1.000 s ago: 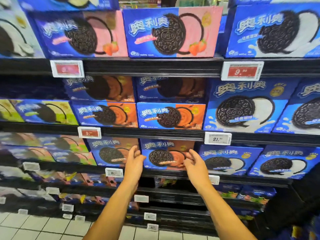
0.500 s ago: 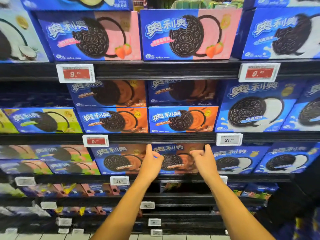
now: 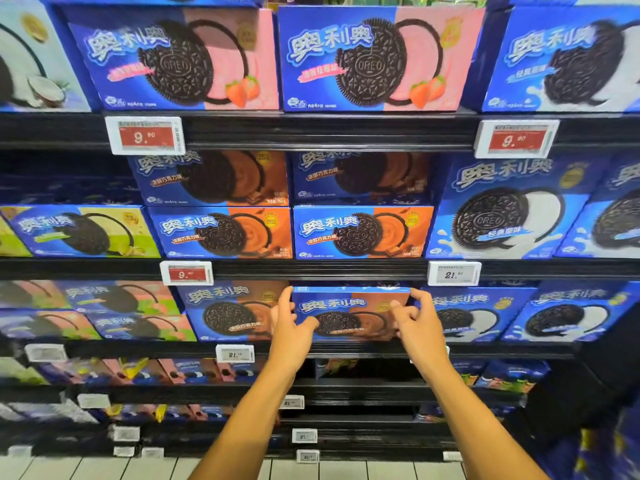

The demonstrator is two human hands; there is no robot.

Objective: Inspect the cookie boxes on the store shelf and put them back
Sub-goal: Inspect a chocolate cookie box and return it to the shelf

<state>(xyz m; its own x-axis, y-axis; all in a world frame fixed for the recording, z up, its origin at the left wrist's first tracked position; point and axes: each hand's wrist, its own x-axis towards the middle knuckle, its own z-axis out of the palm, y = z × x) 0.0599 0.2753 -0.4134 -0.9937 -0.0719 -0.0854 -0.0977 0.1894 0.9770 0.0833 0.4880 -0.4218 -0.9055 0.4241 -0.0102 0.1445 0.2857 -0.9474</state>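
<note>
Store shelf [image 3: 346, 349], two hands [image 3: 353, 327], one cookie box [image 3: 349, 313]

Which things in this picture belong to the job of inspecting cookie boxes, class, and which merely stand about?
In the job:
- chocolate cookie box, gripped at both ends
- left hand
- right hand
- shelf under the box

Standing about:
- strawberry boxes on the top shelf
- white-cream box
- red price tag
- tiled floor
</note>
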